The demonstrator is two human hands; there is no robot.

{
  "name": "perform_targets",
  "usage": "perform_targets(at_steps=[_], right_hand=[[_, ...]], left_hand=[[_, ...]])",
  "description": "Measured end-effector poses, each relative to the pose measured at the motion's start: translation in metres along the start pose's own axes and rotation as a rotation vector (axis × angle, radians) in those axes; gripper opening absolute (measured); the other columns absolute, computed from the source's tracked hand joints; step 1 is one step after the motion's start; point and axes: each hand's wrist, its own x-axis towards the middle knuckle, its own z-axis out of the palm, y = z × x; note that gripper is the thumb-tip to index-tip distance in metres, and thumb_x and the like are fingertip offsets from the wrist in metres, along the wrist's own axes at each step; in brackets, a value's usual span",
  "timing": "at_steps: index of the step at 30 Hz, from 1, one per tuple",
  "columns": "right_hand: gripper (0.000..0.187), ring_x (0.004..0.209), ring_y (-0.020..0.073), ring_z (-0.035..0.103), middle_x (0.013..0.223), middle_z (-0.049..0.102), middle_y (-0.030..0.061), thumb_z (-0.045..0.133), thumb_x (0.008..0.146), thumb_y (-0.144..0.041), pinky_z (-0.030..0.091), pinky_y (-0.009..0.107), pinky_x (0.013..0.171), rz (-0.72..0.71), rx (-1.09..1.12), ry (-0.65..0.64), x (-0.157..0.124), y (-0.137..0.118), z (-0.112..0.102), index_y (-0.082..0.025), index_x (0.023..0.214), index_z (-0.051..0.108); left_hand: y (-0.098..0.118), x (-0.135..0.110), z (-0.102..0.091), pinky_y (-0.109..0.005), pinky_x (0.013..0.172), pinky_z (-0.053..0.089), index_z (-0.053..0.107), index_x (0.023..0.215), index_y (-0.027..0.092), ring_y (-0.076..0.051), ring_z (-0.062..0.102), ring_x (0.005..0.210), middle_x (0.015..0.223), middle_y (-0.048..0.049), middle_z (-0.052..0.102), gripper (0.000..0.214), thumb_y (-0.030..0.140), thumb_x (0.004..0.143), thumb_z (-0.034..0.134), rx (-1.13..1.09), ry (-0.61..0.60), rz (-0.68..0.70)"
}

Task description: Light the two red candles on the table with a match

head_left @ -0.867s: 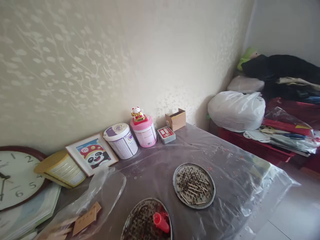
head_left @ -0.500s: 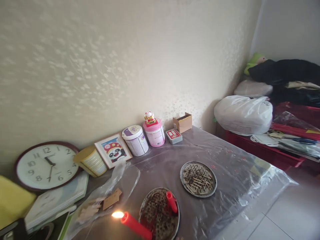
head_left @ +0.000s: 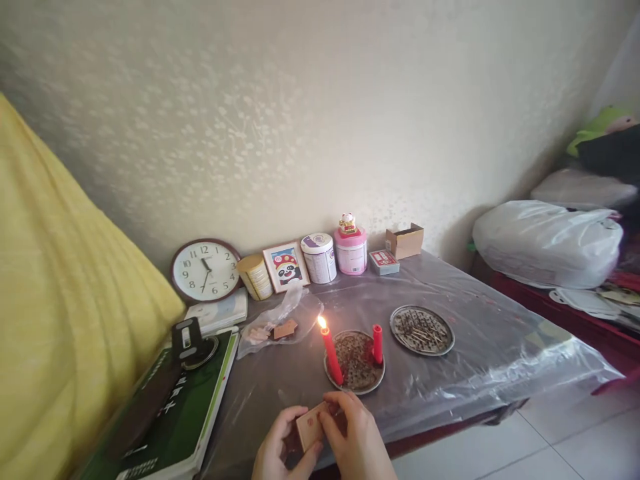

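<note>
At the table's near edge, my left hand (head_left: 281,447) grips the side of a small pale matchbox (head_left: 309,427) with reddish print. My right hand (head_left: 357,433) is closed at the other end of this box, its thumb and fingers pressed against it. Just beyond my hands lies a round metal plate (head_left: 357,387) with a dark, crusted surface. A lit red candle (head_left: 331,355) leans on its left side. On its right stands a shorter, unlit red candle (head_left: 377,343). A second round plate (head_left: 423,348) farther right carries several matchsticks.
A clear plastic bag (head_left: 295,308) with a brown card lies left of the candles. Along the wall stand a clock (head_left: 206,272), a panda picture (head_left: 287,268), cans and a small carton (head_left: 405,241). A green book (head_left: 170,413) and yellow cloth (head_left: 65,300) are at left.
Both my hands have come into view at the bottom, holding the matchbox. The view has shifted, so the tabletop things appear smaller and mostly farther right. The left candle still burns.
</note>
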Motion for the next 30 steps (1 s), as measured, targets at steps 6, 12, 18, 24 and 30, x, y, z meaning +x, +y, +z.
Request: perform_targets(at_steps=[6, 12, 18, 24, 30], right_hand=[[0.026, 0.083, 0.0241, 0.067, 0.09, 0.071, 0.011, 0.054, 0.078, -0.018, 0.051, 0.033, 0.078, 0.05, -0.002, 0.001, -0.001, -0.011, -0.001, -0.012, 0.099, 0.068], [0.026, 0.072, 0.024, 0.069, 0.076, 0.072, 0.0072, 0.055, 0.075, -0.023, 0.054, 0.033, 0.069, 0.149, 0.129, -0.04, 0.008, -0.001, 0.0, -0.013, 0.095, 0.068], [0.027, 0.074, 0.0253, 0.069, 0.078, 0.072, 0.0087, 0.055, 0.077, -0.027, 0.054, 0.036, 0.073, 0.141, 0.113, -0.041, 0.01, -0.005, -0.009, -0.012, 0.097, 0.064], [0.039, 0.092, 0.0219, 0.066, 0.116, 0.062, 0.0114, 0.057, 0.077, -0.021, 0.055, 0.03, 0.075, 0.017, 0.131, -0.169, 0.008, -0.013, -0.013, -0.016, 0.115, 0.058], [0.048, 0.101, 0.0204, 0.062, 0.118, 0.061, 0.0067, 0.062, 0.073, -0.011, 0.053, 0.03, 0.083, -0.089, 0.12, -0.344, 0.01, -0.01, -0.019, -0.02, 0.12, 0.058]], left_hand=[[0.001, 0.0, -0.01, -0.034, 0.07, 0.053, 0.063, 0.098, 0.023, -0.026, 0.069, 0.079, 0.089, -0.0091, 0.075, 0.031, 0.038, 0.071, 0.069, 0.166, -0.04, 0.109], [0.015, 0.003, -0.012, -0.031, 0.068, 0.051, 0.064, 0.097, 0.025, -0.023, 0.068, 0.075, 0.086, -0.0044, 0.075, 0.031, 0.016, 0.067, 0.066, 0.312, -0.107, 0.148], [0.028, 0.005, -0.008, -0.031, 0.069, 0.051, 0.063, 0.097, 0.023, -0.023, 0.068, 0.076, 0.086, -0.0042, 0.075, 0.032, 0.014, 0.066, 0.067, 0.272, -0.143, 0.041], [0.035, 0.01, -0.007, -0.036, 0.072, 0.052, 0.064, 0.095, 0.019, -0.027, 0.068, 0.082, 0.09, -0.009, 0.075, 0.03, 0.022, 0.067, 0.072, -0.068, -0.12, -0.1], [0.032, 0.012, -0.012, -0.031, 0.058, 0.048, 0.065, 0.102, 0.02, -0.023, 0.065, 0.074, 0.091, -0.008, 0.074, 0.04, 0.024, 0.065, 0.077, -0.261, -0.199, -0.192]])
